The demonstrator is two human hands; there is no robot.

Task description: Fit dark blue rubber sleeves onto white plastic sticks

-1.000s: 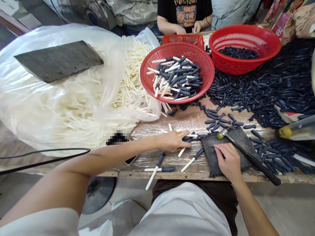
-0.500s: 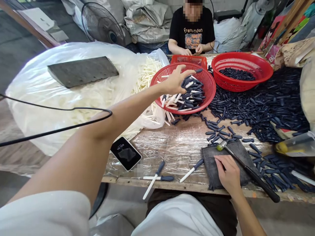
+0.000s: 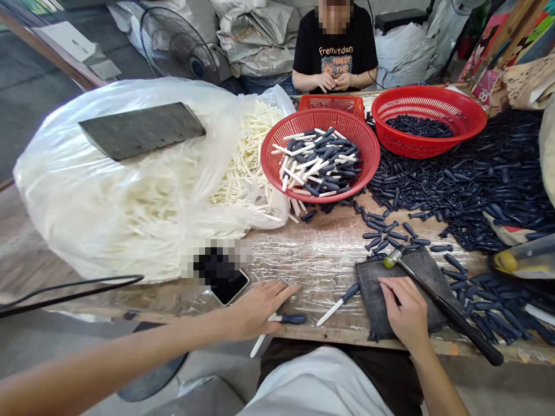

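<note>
At the table's front edge my left hand is open, its fingers stretched over two crossed white sticks with dark blue handles. One blue handle shows beside the thumb, and a white stick end pokes out below the palm. My right hand rests on a dark grey cloth pad, fingers loosely bent, with nothing visible in them. Beside it a hammer with a yellow-green head lies across the pad. Between my hands lies another blue-handled white stick.
A red colander holds many handled sticks; a second red basket holds dark pieces. Loose blue handles heap at right. A plastic bag of white sticks fills the left, near a phone. A person sits opposite.
My left hand has come back from over the red colander to the crossed sticks at the front edge. A blue-handled piece it held is no longer in it. My right hand stays put.
</note>
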